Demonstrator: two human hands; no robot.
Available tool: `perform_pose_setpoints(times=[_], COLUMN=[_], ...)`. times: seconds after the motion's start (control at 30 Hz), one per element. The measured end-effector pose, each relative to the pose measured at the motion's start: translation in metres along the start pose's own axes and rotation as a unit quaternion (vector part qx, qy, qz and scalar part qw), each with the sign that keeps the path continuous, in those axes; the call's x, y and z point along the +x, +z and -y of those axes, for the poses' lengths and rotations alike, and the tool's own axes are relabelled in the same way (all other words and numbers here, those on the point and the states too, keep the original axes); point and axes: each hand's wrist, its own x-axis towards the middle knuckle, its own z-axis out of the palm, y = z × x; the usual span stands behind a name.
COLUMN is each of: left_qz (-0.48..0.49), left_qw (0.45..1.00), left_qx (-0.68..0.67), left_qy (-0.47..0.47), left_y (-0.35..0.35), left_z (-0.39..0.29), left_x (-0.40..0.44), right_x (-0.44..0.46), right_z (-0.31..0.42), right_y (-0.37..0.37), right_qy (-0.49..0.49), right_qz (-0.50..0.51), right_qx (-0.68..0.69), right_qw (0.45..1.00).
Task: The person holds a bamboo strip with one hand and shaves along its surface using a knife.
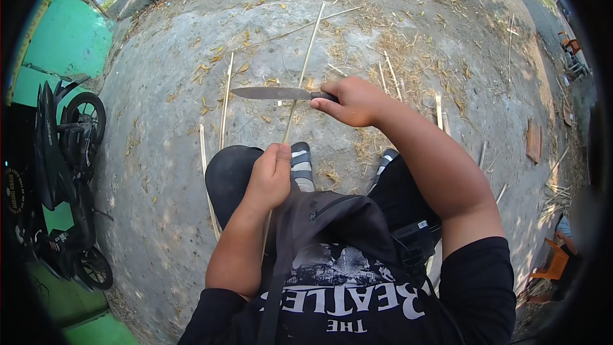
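My left hand (271, 174) is closed around a long thin strip (309, 53), pale and perhaps bamboo, near my left knee. From that fist the strip slants up and away over the ground, and its lower part runs back beneath my forearm. In my right hand (351, 102) is a knife (271, 93), gripped by its dark handle. The broad metal blade points left and crosses the strip a little beyond my left hand. Whether the edge touches the strip I cannot tell.
Several pale strips (227, 99) lie on the concrete ground (166, 89) among dry leaves and shavings. A motorcycle (64, 172) stands at left by a green wall (73, 32). At right are a brick-coloured block (534, 141) and an orange chair (550, 260), with a partly visible person beside it.
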Motion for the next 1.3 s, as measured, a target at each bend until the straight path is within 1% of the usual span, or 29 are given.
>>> perform_pose_setpoints(times=[0.07,0.1,0.17,0.23,0.27,0.37,0.47,0.5,0.57,0.6,0.67,0.73,0.77,0.83,0.9,1.0,1.07,1.13,1.23,1.3], left_qz=[0.001,0.000,-0.003,-0.016,-0.022,-0.008,0.015,0.017,0.015,0.041,0.091,0.127,0.143,0.146,0.148,0.146,0.143,0.159,0.157,0.150], left_qw=[0.999,1.000,1.000,0.996,0.992,0.999,0.999,0.996,0.987,0.996,0.993,0.973,0.955,0.953,0.953,0.957,0.958,0.957,0.955,0.955], left_qx=[0.030,0.025,0.012,0.064,0.091,0.036,0.036,0.068,0.132,0.065,-0.068,-0.157,-0.201,-0.205,-0.205,-0.196,-0.189,-0.186,-0.193,-0.199], left_qy=[0.029,0.018,0.004,0.060,0.085,0.012,0.024,0.047,0.090,0.053,-0.021,-0.116,-0.163,-0.171,-0.168,-0.158,-0.160,-0.158,-0.160,-0.160], left_y=[0.001,0.000,0.000,0.002,0.002,-0.001,-0.003,-0.001,0.001,0.000,-0.005,-0.010,-0.012,-0.014,-0.015,-0.017,-0.015,-0.018,-0.018,-0.017], left_z=[-0.004,-0.006,-0.009,-0.005,-0.004,-0.008,-0.013,-0.011,-0.003,0.000,0.004,-0.013,-0.022,-0.034,-0.036,-0.037,-0.042,-0.037,-0.044,-0.047], left_x=[-0.002,-0.005,-0.004,-0.004,-0.004,-0.004,-0.008,-0.007,-0.006,-0.005,0.000,0.000,-0.002,-0.004,-0.005,-0.005,-0.005,-0.004,-0.007,-0.008], right_x=[-0.002,0.002,0.008,0.008,0.008,-0.003,0.001,0.008,0.010,0.010,0.009,0.011,0.015,0.020,0.022,0.012,0.010,0.011,0.016,0.016], right_z=[0.001,-0.005,-0.022,-0.029,-0.030,-0.005,-0.019,-0.029,-0.039,-0.038,-0.034,-0.038,-0.049,-0.065,-0.074,-0.079,-0.078,-0.080,-0.082,-0.079], right_y=[0.003,0.002,-0.005,-0.010,-0.006,-0.001,-0.011,-0.019,-0.017,-0.018,-0.016,-0.008,-0.002,0.000,-0.003,-0.015,-0.017,-0.016,-0.010,-0.010], right_qy=[-0.035,-0.029,0.030,0.075,0.062,0.018,0.067,0.124,0.146,0.158,0.144,0.135,0.102,0.091,0.082,0.093,0.096,0.108,0.093,0.083], right_qz=[0.028,0.008,-0.033,-0.066,-0.054,-0.002,-0.036,-0.081,-0.098,-0.108,-0.123,-0.147,-0.186,-0.240,-0.280,-0.275,-0.297,-0.318,-0.344,-0.322], right_qx=[-0.017,-0.033,0.004,0.022,0.019,-0.012,0.018,0.040,0.052,0.061,0.091,0.103,0.107,0.214,0.327,0.426,0.397,0.350,0.318,0.306], right_qw=[0.999,0.999,0.999,0.995,0.996,1.000,0.997,0.988,0.983,0.980,0.978,0.974,0.971,0.943,0.899,0.857,0.863,0.875,0.879,0.892])
